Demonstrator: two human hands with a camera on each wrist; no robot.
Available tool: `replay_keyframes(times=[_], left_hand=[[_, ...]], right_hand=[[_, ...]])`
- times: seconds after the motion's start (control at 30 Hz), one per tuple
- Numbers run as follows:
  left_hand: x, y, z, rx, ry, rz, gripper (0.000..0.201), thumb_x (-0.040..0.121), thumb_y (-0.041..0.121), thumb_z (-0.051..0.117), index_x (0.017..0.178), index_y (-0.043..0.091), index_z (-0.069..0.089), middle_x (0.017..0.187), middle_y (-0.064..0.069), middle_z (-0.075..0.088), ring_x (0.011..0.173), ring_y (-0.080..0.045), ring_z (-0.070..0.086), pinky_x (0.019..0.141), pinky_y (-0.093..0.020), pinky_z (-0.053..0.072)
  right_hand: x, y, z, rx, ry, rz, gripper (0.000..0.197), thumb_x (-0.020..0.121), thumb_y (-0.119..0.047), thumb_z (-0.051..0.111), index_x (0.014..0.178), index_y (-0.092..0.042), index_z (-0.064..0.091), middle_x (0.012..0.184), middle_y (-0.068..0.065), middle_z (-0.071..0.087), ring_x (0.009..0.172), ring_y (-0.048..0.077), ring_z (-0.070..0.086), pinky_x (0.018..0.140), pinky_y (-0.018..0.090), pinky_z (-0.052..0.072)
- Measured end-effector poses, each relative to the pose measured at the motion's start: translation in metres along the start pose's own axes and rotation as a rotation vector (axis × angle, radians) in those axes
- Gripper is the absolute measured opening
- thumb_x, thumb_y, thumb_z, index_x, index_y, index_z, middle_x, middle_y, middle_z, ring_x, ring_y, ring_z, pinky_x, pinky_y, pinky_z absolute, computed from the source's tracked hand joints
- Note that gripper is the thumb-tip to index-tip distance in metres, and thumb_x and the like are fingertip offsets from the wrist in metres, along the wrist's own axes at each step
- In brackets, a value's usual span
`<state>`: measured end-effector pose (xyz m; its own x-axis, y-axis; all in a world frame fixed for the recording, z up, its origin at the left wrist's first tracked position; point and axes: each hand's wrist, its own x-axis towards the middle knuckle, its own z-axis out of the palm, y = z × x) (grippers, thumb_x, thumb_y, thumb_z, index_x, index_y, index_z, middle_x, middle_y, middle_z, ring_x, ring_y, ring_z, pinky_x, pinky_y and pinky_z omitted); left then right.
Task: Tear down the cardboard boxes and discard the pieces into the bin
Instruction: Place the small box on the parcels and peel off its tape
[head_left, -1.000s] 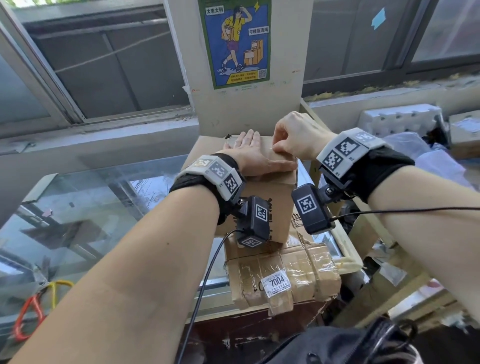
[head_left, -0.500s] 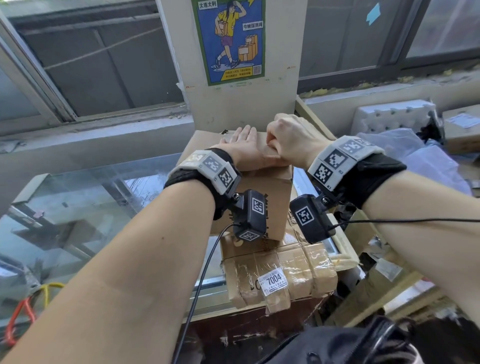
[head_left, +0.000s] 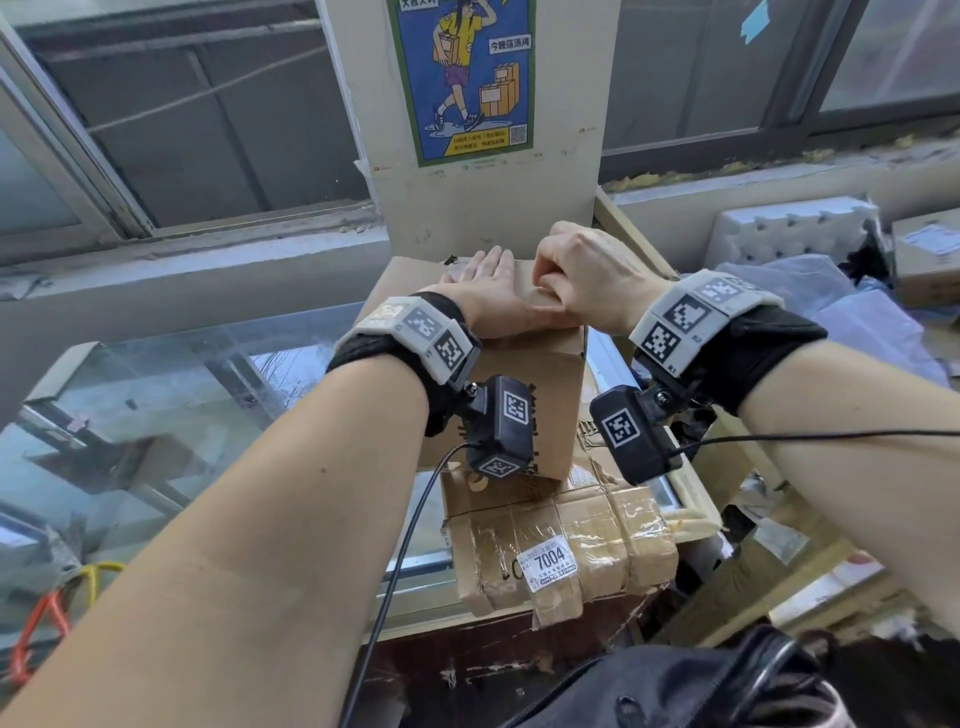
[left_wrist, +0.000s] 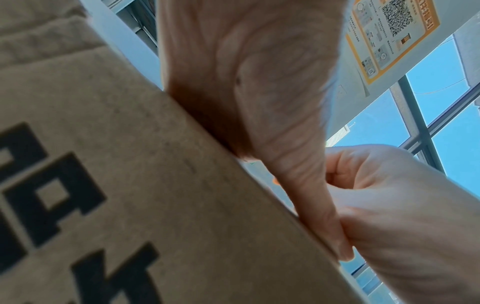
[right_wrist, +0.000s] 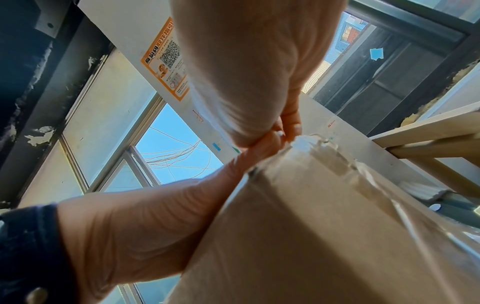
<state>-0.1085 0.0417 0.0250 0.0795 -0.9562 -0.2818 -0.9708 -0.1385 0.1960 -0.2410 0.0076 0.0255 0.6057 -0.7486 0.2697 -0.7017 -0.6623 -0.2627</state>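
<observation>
Our left hand (head_left: 485, 299) presses flat on the plain brown cardboard box (head_left: 540, 395) stacked on a taped carton (head_left: 566, 551); our right hand (head_left: 587, 278) pinches its clear tape (right_wrist: 345, 164). The box looks stiff and light; the tape's loose end is probably the best hold.

Head camera looks down from above; both wrist cameras look upward, very close — all share the brown printed cardboard box (head_left: 524, 410) (left_wrist: 155, 205) (right_wrist: 324, 236).
</observation>
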Motion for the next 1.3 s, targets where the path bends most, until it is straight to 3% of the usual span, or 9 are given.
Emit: replay_keyframes(times=[0.13,0.2,0.27,0.33,0.4,0.67,0.93,1.13,1.3], left_hand=[[-0.001,0.005,0.000,0.018,0.019,0.002,0.108,0.082,0.076,0.040,0.152,0.009,-0.007,0.161,-0.005,-0.010,0.147,-0.017,-0.011,0.119,-0.041,-0.003],[0.002,0.003,0.001,0.020,0.028,0.000,0.112,0.078,0.079,0.041,0.152,0.009,-0.005,0.161,-0.004,-0.009,0.147,-0.017,-0.010,0.119,-0.041,-0.003],[0.004,-0.001,0.002,-0.001,0.011,0.005,0.120,0.071,0.085,0.043,0.152,0.011,-0.006,0.161,-0.002,-0.010,0.147,-0.016,-0.011,0.119,-0.041,-0.004],[0.001,-0.004,0.000,-0.014,-0.014,0.015,0.126,0.065,0.087,0.046,0.152,0.013,-0.009,0.160,-0.001,-0.013,0.147,-0.016,-0.013,0.119,-0.042,-0.005],[-0.002,-0.005,-0.003,-0.023,-0.037,0.025,0.129,0.064,0.085,0.050,0.151,0.012,-0.011,0.160,-0.001,-0.015,0.146,-0.015,-0.016,0.119,-0.041,-0.007],[-0.007,-0.005,-0.006,-0.026,-0.057,0.019,0.129,0.067,0.077,0.060,0.151,0.011,-0.012,0.160,0.000,-0.016,0.146,-0.014,-0.017,0.119,-0.038,-0.008],[-0.006,-0.002,-0.006,0.006,-0.054,0.022,0.126,0.069,0.075,0.058,0.151,0.010,-0.011,0.160,-0.002,-0.016,0.146,-0.016,-0.017,0.119,-0.041,-0.007],[-0.004,-0.004,-0.003,0.013,-0.044,0.021,0.128,0.067,0.077,0.058,0.151,0.010,-0.011,0.160,-0.002,-0.015,0.146,-0.016,-0.016,0.119,-0.041,-0.007],[-0.004,-0.004,-0.003,0.020,-0.048,0.033,0.132,0.063,0.081,0.057,0.151,0.010,-0.011,0.160,-0.003,-0.016,0.146,-0.016,-0.016,0.119,-0.041,-0.006]], right_hand=[[0.001,0.000,-0.003,0.163,0.012,0.029,0.038,0.094,-0.019,0.055,0.132,-0.024,0.054,0.103,0.004,0.041,0.090,0.016,0.048,0.087,0.029,0.042],[0.004,0.001,-0.005,0.143,-0.030,0.084,0.047,0.093,-0.027,0.058,0.139,-0.023,0.048,0.114,0.008,0.044,0.098,0.018,0.047,0.095,0.032,0.042],[0.006,0.003,-0.005,0.062,-0.058,0.101,0.039,0.091,-0.030,0.062,0.126,-0.014,0.061,0.121,0.012,0.056,0.110,0.023,0.051,0.099,0.035,0.041],[0.005,0.005,-0.006,0.092,-0.021,0.107,0.023,0.089,-0.025,0.065,0.104,-0.010,0.074,0.106,0.009,0.067,0.102,0.019,0.055,0.089,0.029,0.042],[0.003,0.002,-0.005,0.141,0.015,0.126,0.014,0.089,-0.020,0.065,0.092,-0.011,0.075,0.093,0.002,0.062,0.093,0.013,0.052,0.079,0.022,0.038],[0.003,-0.002,-0.001,0.154,0.022,0.073,0.013,0.091,-0.012,0.059,0.087,-0.006,0.070,0.103,0.007,0.063,0.098,0.018,0.056,0.084,0.026,0.041],[0.008,0.005,-0.005,0.368,-0.137,0.222,0.010,0.089,-0.014,0.062,0.088,-0.008,0.069,0.086,0.004,0.067,0.080,0.014,0.060,0.075,0.029,0.051],[0.008,0.007,-0.003,0.611,-0.188,0.291,0.014,0.090,-0.007,0.062,0.076,-0.009,0.062,0.075,0.006,0.060,0.066,0.014,0.054,0.058,0.021,0.045],[0.005,0.010,-0.007,0.708,-0.224,0.287,0.014,0.090,-0.001,0.060,0.077,-0.005,0.059,0.065,0.004,0.057,0.044,0.003,0.052,0.043,0.013,0.041]])
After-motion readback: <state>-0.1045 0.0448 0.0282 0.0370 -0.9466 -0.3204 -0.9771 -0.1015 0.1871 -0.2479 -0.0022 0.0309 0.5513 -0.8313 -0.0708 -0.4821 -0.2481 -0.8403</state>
